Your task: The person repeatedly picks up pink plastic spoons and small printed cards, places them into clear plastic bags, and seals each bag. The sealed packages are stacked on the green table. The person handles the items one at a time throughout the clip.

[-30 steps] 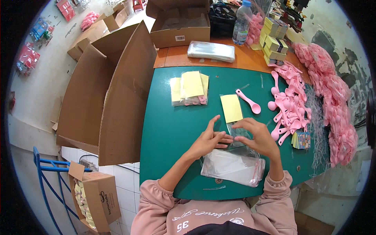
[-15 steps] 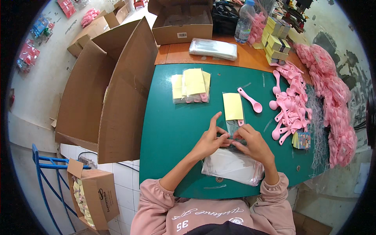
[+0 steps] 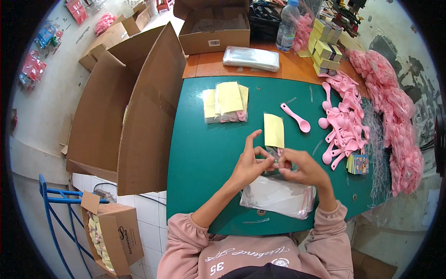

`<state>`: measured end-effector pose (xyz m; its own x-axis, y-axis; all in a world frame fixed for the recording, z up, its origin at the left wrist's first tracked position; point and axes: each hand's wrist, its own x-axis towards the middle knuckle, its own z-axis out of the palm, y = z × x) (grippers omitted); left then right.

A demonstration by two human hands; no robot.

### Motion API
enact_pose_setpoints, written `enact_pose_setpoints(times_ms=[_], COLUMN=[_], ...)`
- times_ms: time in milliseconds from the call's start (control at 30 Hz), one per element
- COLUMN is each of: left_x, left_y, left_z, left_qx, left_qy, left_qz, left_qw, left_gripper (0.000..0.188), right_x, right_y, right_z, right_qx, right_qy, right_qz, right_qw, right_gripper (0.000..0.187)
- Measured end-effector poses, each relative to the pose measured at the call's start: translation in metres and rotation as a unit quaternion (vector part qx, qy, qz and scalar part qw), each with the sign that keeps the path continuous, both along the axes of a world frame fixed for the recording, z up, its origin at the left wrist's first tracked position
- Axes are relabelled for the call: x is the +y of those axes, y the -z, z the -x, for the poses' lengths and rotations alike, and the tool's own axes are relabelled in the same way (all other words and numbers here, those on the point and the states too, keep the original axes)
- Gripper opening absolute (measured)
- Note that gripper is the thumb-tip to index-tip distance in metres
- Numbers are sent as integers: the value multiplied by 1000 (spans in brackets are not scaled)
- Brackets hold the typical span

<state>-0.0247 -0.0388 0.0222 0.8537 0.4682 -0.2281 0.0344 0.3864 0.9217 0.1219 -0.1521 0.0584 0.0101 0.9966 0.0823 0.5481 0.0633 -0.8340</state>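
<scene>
My left hand (image 3: 251,162) pinches the near end of a clear plastic bag between thumb and fingers, its index finger raised. Inside that bag sit a yellow card (image 3: 274,131) and a pink spoon, mostly hidden by the card and my fingers. Close against the same end, my right hand (image 3: 304,168) has its thumb and fingers pressed together; what they grip is too small to make out. Just beneath my hands lies a pile of flat clear bags (image 3: 278,197). A loose pink spoon (image 3: 296,118) rests to the right of the yellow card.
Filled bags with yellow cards (image 3: 229,98) are stacked at the left. Heaped pink spoons (image 3: 344,121) and small printed cards (image 3: 358,164) lie at the right. A bundle of clear bags (image 3: 251,58) and a bottle (image 3: 287,28) stand behind; a large carton (image 3: 151,107) borders the table.
The bag with the yellow card has tilted, its near end lifted slightly. My right hand has shifted a little to the right, its fingers curled tighter.
</scene>
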Motion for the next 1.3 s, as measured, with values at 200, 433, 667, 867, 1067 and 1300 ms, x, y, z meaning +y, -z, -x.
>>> enact_pose_setpoints(times_ms=[200, 433, 667, 867, 1067, 1300], left_x=[6, 13, 11, 17, 13, 12], left_y=[0, -2, -1, -2, -6, 2], left_z=[1, 5, 9, 12, 10, 8], left_qx=[-4, 12, 10, -14, 78, 85], left_qy=[-31, 50, 38, 42, 33, -20], left_qz=[8, 19, 78, 123, -384, -373], left_qw=[999, 998, 996, 991, 920, 924], left_gripper=[62, 34, 18, 16, 19, 12], right_x=[4, 9, -10, -2, -7, -7], right_y=[-10, -18, -4, 29, 39, 49], right_z=[-44, -135, -15, 7, 2, 5], right_qx=[180, 51, -55, -30, 143, 297], right_qy=[-101, 275, 67, 232, 200, 207], right_qz=[103, 6, 48, -69, -46, 0], right_qw=[973, 960, 995, 970, 968, 932], right_gripper=[15, 10, 68, 19, 14, 9])
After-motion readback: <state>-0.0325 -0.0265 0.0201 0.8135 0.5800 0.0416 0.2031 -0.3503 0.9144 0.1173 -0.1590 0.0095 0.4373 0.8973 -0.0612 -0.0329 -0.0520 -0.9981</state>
